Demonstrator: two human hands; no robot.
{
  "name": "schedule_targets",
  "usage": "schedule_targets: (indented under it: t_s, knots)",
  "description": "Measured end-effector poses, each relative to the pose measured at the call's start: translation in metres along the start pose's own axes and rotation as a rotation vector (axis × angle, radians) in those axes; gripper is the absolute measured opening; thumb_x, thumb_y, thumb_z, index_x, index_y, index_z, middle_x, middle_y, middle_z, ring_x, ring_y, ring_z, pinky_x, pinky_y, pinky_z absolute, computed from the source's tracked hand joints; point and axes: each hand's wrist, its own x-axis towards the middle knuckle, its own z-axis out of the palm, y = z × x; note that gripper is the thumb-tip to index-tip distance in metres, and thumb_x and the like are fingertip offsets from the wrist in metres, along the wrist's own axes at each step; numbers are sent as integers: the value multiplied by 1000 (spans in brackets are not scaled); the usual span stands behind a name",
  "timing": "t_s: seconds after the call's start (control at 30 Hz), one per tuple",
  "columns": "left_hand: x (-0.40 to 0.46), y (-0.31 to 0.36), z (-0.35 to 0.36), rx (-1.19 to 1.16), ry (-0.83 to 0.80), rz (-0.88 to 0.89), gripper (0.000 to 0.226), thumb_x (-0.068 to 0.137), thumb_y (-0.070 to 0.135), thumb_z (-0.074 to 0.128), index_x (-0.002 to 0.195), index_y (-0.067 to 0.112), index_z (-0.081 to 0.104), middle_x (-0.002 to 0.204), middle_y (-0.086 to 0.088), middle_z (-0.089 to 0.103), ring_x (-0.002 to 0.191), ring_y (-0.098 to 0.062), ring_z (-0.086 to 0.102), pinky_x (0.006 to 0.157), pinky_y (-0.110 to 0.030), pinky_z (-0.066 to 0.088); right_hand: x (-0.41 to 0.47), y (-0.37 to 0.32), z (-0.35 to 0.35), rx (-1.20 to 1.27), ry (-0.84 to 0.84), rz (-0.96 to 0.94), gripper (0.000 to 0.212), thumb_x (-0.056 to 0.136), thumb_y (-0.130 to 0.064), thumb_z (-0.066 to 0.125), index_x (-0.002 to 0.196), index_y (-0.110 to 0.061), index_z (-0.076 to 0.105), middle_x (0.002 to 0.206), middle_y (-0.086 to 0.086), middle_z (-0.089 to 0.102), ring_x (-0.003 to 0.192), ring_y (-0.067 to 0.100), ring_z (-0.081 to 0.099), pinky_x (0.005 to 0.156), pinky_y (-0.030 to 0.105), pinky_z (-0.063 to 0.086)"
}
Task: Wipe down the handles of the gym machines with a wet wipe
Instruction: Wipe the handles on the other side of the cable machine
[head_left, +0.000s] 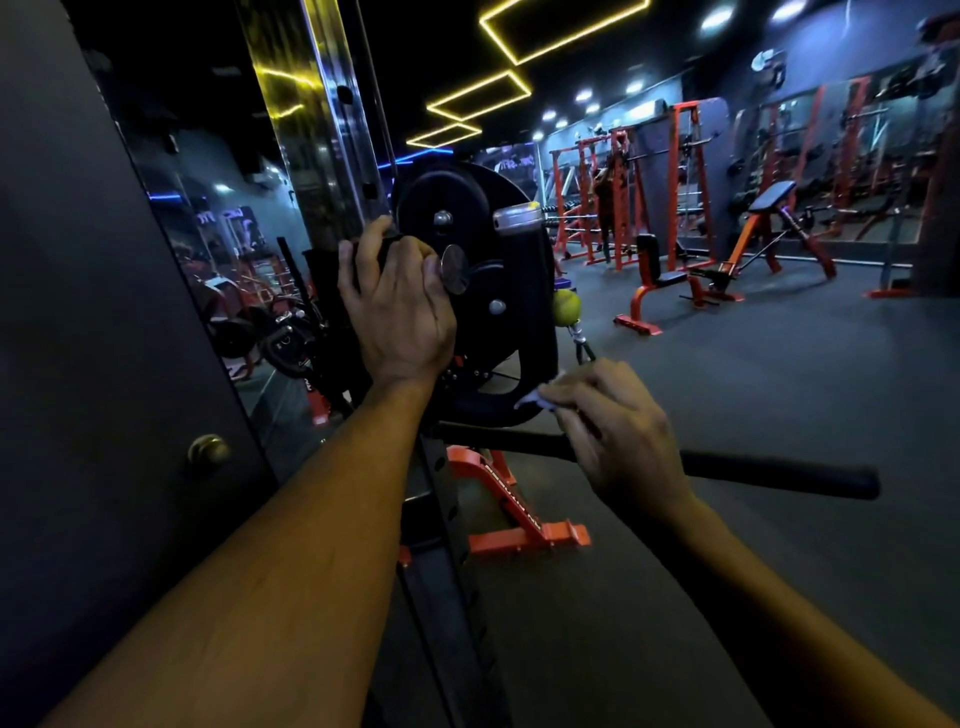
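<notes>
The left hand (397, 299) reaches up and curls its fingers around a black part of the cable machine, just left of the round black pulley housing (470, 291) with its silver bolts. The right hand (621, 434) sits lower and to the right, pinching a small crumpled white wet wipe (537, 399) between its fingertips, close above the long black foam-covered bar handle (769, 470) that runs across behind it from the machine out to the right. Whether the wipe touches the handle cannot be told. A yellow-green tennis ball (566, 306) hangs on the cable just right of the housing. Far to the right stand orange and black benches (660, 291) on the dark grey floor (779, 364).
</notes>
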Motion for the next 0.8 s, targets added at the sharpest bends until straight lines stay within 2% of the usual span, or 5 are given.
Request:
schedule_targets:
  t_s: [0.17, 0.27, 0.5, 0.63, 0.8]
  knots:
    - [-1, 2, -1, -4, 14, 12, 24, 102, 19, 40, 99, 6, 60, 118, -12, 67, 140, -24, 37, 119, -60, 27, 74, -10, -12, 17, 221, -45, 11, 89, -5, 71, 99, -1, 70, 100, 14, 63, 95, 21, 54, 88, 15, 37]
    - [-1, 0, 0, 15, -22, 3, 31, 104, 23, 35, 101, 5, 60, 120, -12, 67, 143, -24, 37, 121, -58, 24, 118, -11, -14, -48, 257, -109, 13, 90, -7, 68, 101, -2, 70, 102, 14, 64, 95, 22, 52, 88, 9, 32]
    - [-1, 0, 0, 9, -2, 2, 33, 104, 24, 35, 101, 4, 61, 121, -13, 67, 142, -25, 39, 121, -57, 23, 47, -8, -1, -78, -45, -137, 13, 94, -10, 64, 105, -5, 69, 107, 12, 58, 91, 23, 56, 78, 32, 51]
    - [0, 0, -1, 9, -8, 11, 28, 104, 22, 36, 100, 7, 60, 117, -10, 68, 142, -27, 41, 120, -58, 25, 18, -12, -4, -103, -193, -148, 25, 98, -21, 49, 104, -6, 69, 104, 7, 53, 86, 19, 54, 65, 36, 55]
    - [0, 0, -1, 33, -26, 4, 34, 104, 24, 34, 103, 4, 61, 122, -14, 67, 141, -27, 40, 120, -59, 25, 108, -10, -30, -316, -92, -391, 18, 96, -17, 58, 104, -7, 71, 108, 11, 63, 99, 28, 52, 81, 39, 41]
